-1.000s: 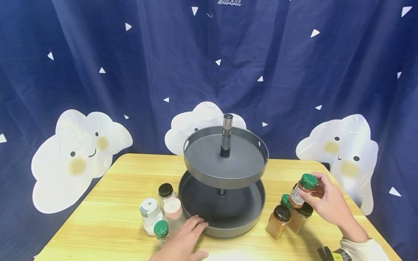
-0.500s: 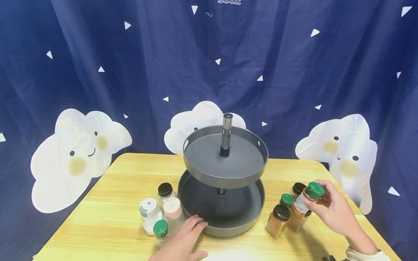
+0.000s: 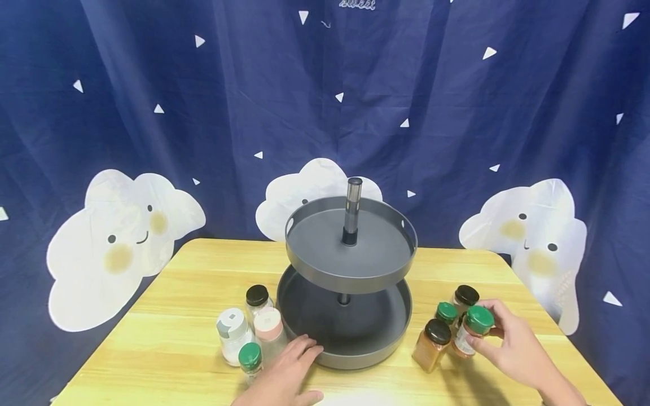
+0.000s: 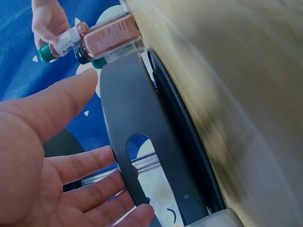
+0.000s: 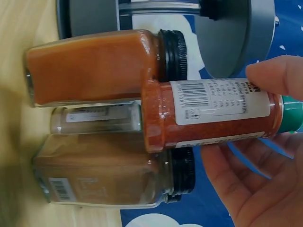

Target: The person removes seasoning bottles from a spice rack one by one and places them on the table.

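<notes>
My right hand point(image 3: 513, 344) holds a spice jar point(image 5: 218, 109) of red seasoning by its upper part, just below the green lid point(image 3: 479, 317). In the right wrist view this jar is raised off the table, its base beside the lids of several other jars. Those include a jar of orange powder point(image 3: 429, 351) with a black lid, a slim green-lidded jar point(image 3: 447, 312) and a black-lidded jar point(image 3: 466, 297). My left hand point(image 3: 284, 372) rests its fingers, fairly straight, at the rim of the lower tray point(image 3: 355, 361) of a dark grey two-tier stand.
The upper tray point(image 3: 355, 282) sits on a central post point(image 3: 352, 208). Left of the stand are a white-and-grey-lidded jar point(image 3: 236, 341), a pink-lidded jar point(image 3: 270, 330), a black-lidded jar point(image 3: 258, 297) and a green-lidded jar point(image 3: 250, 358). A blue curtain point(image 3: 228, 113) hangs behind the wooden table point(image 3: 167, 338).
The right hand has lowered the red seasoning jar toward the right-hand group, and the jar now stands more upright. The left hand has stayed at the lower tray.
</notes>
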A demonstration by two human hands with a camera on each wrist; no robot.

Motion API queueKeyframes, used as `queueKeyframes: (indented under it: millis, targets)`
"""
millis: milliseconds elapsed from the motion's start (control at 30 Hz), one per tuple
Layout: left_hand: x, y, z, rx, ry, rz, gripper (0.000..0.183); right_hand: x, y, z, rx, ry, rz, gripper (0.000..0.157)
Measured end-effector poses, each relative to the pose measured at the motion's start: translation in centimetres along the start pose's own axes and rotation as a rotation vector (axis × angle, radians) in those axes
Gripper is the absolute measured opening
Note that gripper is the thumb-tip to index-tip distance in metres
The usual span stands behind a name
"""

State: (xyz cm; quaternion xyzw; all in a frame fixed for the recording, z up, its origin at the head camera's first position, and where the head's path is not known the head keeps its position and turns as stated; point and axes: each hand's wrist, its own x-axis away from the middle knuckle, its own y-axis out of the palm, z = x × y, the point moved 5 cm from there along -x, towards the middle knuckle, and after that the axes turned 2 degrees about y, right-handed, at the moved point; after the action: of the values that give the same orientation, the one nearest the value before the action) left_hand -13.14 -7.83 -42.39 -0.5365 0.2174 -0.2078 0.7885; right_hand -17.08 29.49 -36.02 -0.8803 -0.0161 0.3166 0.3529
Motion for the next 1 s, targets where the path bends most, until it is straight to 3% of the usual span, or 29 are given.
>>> queueKeyframes:
  millis: [233, 700, 1000]
  targets:
    - [0.0, -0.1, 0.0, 0.008, -0.008, -0.011, 0.067, 0.8, 0.5, 0.0, 0.007, 0.022, -0.022, 0.053]
    - [-0.1, -0.1, 0.2, 0.009, -0.006, -0.023, 0.067, 1.8, 1.2, -0.3, 0.157, 0.050, -0.004, 0.057]
    - [-0.1, -0.1, 0.3, 0.004, 0.006, -0.027, 0.067, 3.0, 2.5, 0.7, 0.200, 0.239, -0.094, 0.057]
